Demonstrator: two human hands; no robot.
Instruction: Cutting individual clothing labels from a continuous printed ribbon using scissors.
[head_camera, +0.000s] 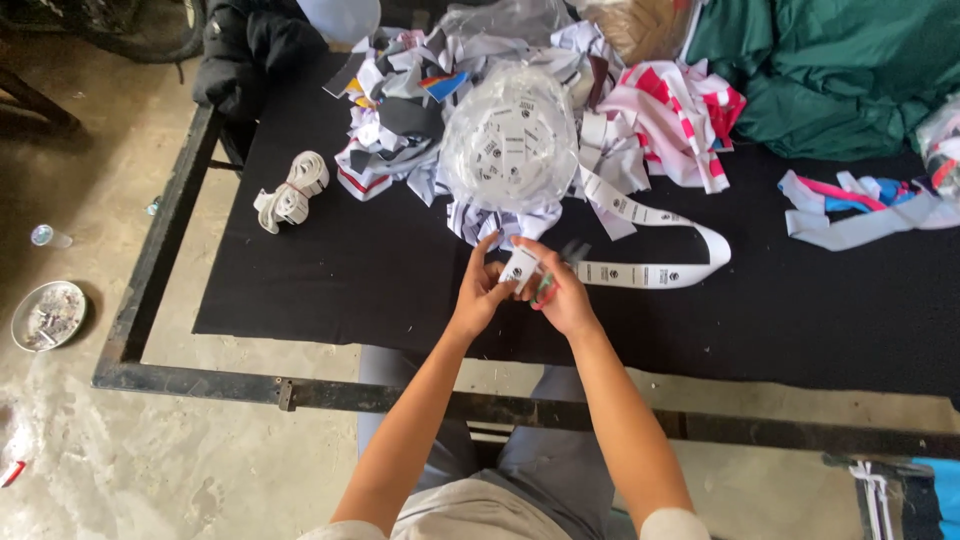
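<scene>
1. The left hand (480, 290) and the right hand (562, 295) meet above the front part of the worktop (330, 270), which is covered in black cloth.
2. Both hands grasp one small white label (519, 267) between them. The left fingers pinch its left edge; the right fingers close on its right side.
3. A small green-tinted tool (545, 285) sits in the right hand beside the label. It is blurred, so its kind cannot be told.
4. A long white label strip (650, 272) with dark printed marks runs from the hands to the right, loops back, and leads up to the heap behind.
5. Just behind the hands lies a clear plastic bag (510, 140) full of small white labels.
6. Around the bag lies a pile of scraps (400, 120) in white, grey, and red.
7. A pink and white striped bundle (675, 115) lies to the right of the bag.
8. A rolled white band (292, 190) lies well apart on the left of the worktop.
9. Green cloth (820, 70) fills the far right corner.
10. A round metal dish (48, 315) rests on the concrete floor (150, 460) to the left.
</scene>
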